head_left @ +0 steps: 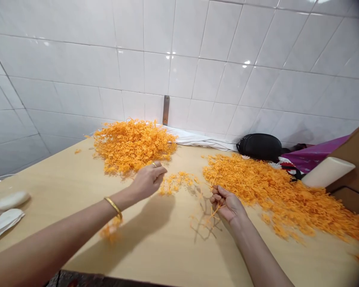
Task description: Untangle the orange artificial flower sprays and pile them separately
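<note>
Two heaps of small orange plastic pieces lie on a pale wooden table (60, 187): one heap (131, 145) at the back left, a wider heap (275, 191) on the right. My left hand (148, 179), with a ring and a gold bangle, hovers above the table with its fingers pinched together on a small orange cluster (175, 182) that hangs from them. My right hand (227, 204) rests palm-up near the right heap, fingers curled round a thin orange sprig (212, 213). A few loose orange bits (110, 231) lie under my left wrist.
White tiled walls meet in a corner behind the table. A white cloth (197, 139), a black pouch (260, 146) and purple fabric (314, 155) lie along the back. A brown box (356, 159) with a cream cylinder (327, 172) stands at right. White pads (8, 201) sit far left.
</note>
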`<control>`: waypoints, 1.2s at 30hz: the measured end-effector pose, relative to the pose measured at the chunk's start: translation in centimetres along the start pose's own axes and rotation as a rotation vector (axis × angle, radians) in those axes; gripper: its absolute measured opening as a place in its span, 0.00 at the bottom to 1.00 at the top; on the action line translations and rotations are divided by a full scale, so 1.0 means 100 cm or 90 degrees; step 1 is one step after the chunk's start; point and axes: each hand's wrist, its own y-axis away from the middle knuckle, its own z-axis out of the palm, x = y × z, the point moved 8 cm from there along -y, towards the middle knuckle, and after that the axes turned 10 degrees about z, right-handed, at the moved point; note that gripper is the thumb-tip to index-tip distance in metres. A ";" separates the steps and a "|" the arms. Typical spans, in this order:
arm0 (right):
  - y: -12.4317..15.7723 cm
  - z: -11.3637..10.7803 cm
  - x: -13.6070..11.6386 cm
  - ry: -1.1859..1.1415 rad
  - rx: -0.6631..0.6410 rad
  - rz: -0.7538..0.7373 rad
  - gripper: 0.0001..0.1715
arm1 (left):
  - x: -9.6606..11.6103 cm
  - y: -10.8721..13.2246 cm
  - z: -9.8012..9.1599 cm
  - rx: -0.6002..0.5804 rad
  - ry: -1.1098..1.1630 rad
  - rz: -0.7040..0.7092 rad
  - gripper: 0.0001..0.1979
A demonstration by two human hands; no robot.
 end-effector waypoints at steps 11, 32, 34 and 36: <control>0.031 0.035 0.006 0.364 -0.145 -0.132 0.11 | 0.030 -0.010 0.125 0.029 1.074 -0.518 0.05; 0.035 0.110 -0.052 0.684 0.013 -0.751 0.12 | -0.008 -0.032 0.111 0.025 0.906 -0.287 0.08; 0.024 0.110 -0.047 0.703 -0.004 -0.706 0.14 | -0.012 -0.031 0.111 0.040 0.882 -0.301 0.08; 0.016 0.107 -0.042 0.736 -0.007 -0.661 0.15 | -0.016 -0.030 0.111 0.066 0.880 -0.321 0.09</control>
